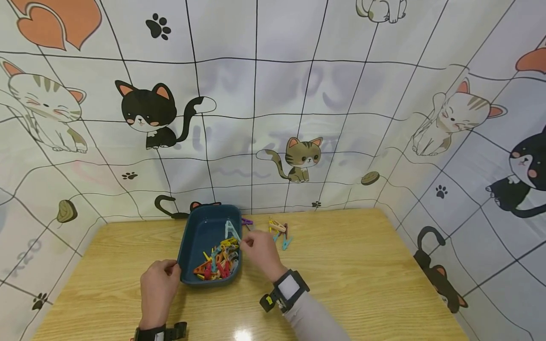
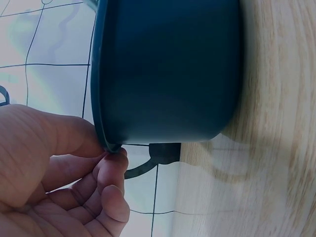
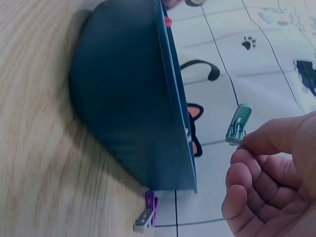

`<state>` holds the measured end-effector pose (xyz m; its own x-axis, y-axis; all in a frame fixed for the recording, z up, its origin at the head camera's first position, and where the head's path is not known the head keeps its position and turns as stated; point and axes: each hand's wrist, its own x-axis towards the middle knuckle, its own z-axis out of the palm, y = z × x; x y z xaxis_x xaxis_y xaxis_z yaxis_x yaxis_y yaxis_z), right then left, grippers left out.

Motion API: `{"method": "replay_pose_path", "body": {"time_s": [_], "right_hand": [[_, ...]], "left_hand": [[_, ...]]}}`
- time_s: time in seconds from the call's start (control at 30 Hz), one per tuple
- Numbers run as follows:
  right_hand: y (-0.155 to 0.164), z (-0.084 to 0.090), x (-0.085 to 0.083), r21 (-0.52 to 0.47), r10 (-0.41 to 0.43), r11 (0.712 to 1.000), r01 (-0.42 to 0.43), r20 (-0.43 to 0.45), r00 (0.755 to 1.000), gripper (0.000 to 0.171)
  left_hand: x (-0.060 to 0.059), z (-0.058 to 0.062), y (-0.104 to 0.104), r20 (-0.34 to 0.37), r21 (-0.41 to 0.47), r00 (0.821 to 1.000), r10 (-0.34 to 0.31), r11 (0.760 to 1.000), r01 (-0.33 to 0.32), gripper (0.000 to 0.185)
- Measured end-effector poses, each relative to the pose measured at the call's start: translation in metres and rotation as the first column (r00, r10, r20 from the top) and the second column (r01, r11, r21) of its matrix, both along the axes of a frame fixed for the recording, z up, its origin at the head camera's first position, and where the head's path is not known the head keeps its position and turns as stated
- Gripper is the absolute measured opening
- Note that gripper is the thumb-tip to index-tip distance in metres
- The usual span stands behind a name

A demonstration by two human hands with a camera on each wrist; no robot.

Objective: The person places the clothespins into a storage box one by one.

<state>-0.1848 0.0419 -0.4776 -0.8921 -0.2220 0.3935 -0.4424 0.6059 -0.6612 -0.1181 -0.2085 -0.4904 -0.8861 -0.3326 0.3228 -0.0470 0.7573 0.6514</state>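
Note:
A dark blue tray (image 1: 204, 229) sits on the wooden table (image 1: 350, 274) and holds several coloured clothes pegs (image 1: 218, 263) at its near end. My left hand (image 1: 172, 268) pinches the tray's near left rim; the left wrist view shows thumb and fingers of that left hand (image 2: 111, 149) closed on the rim of the tray (image 2: 168, 74). My right hand (image 1: 244, 242) pinches a pale teal peg (image 1: 231, 230) above the tray's right side. In the right wrist view the teal peg (image 3: 238, 125) sticks out from the fingertips of the right hand (image 3: 240, 146), beside the tray (image 3: 128, 103).
Several loose pegs (image 1: 280, 232) lie on the table right of the tray. A purple peg (image 1: 246, 221) lies at the tray's far right corner, also seen as the purple peg (image 3: 148, 218) in the right wrist view. A cat-print cloth (image 1: 273, 118) walls the table on three sides.

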Motion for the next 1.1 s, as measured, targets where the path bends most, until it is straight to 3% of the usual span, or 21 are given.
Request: {"method": "replay_pose_path", "body": {"time_s": [0.33,0.53,0.7,1.1], "right_hand": [[-0.02,0.007,0.009,0.128,0.053,0.99,-0.051,-0.008,0.999,0.013],[-0.032,0.009,0.014,0.213,0.069,0.975,-0.059,-0.044,0.997,0.015],[-0.041,0.01,0.018,0.266,0.086,0.961,-0.077,-0.023,0.996,0.017],[-0.059,0.009,0.022,0.297,0.157,0.946,-0.134,-0.057,0.986,0.018]], "left_hand": [[-0.001,0.0,0.0,-0.006,-0.008,1.0,-0.003,1.0,0.003,0.013],[0.0,0.0,0.0,-0.012,-0.006,1.0,-0.007,1.0,0.007,0.013],[0.0,-0.001,0.0,-0.009,-0.011,1.0,-0.008,1.0,0.008,0.013],[-0.001,-0.001,-0.001,-0.011,-0.015,1.0,-0.007,1.0,0.007,0.013]]}}
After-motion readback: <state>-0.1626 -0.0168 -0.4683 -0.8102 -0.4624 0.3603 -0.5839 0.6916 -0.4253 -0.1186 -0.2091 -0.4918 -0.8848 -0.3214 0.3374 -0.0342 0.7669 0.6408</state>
